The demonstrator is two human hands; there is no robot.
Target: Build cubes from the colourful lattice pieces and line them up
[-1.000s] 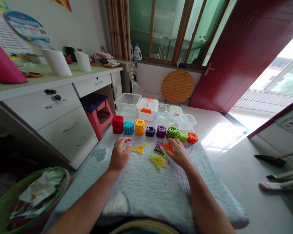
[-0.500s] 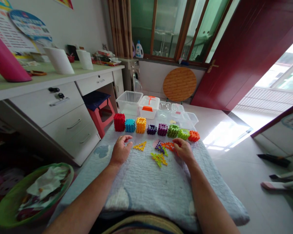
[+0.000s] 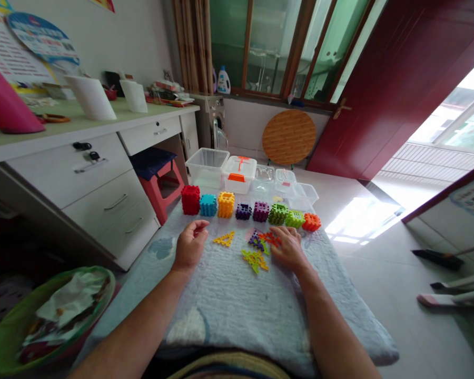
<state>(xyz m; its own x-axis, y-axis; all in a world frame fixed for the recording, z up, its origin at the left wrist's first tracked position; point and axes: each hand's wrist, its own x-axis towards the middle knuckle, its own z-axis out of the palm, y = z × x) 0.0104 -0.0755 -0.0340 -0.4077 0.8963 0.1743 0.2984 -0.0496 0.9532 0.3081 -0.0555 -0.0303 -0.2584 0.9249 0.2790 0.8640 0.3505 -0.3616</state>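
My left hand point(image 3: 190, 245) is over the cloth-covered table point(image 3: 229, 305), left of a yellow triangle piece point(image 3: 225, 239), its fingers curled loosely with a gap to the thumb and nothing seen in them. My right hand point(image 3: 289, 247) lies palm down with fingers spread over the right edge of the orange pieces point(image 3: 269, 238); what is under its palm is hidden. Beside it are a purple triangle point(image 3: 256, 240) and overlapping yellow and green pieces point(image 3: 255, 260). Behind stands a row of block stacks, from red point(image 3: 190, 200) and blue point(image 3: 208, 205) to orange point(image 3: 312, 221).
Clear plastic boxes point(image 3: 207, 163) and a lidded box with an orange latch point(image 3: 239, 176) stand at the table's far edge. On the left are a white desk point(image 3: 90, 173), a red stool point(image 3: 164, 184) and a green basket point(image 3: 0, 337).
My right hand has moved left and flattened onto the orange pieces, its fingers spreading. My left hand has shifted slightly left and down. The whole view has moved a little.
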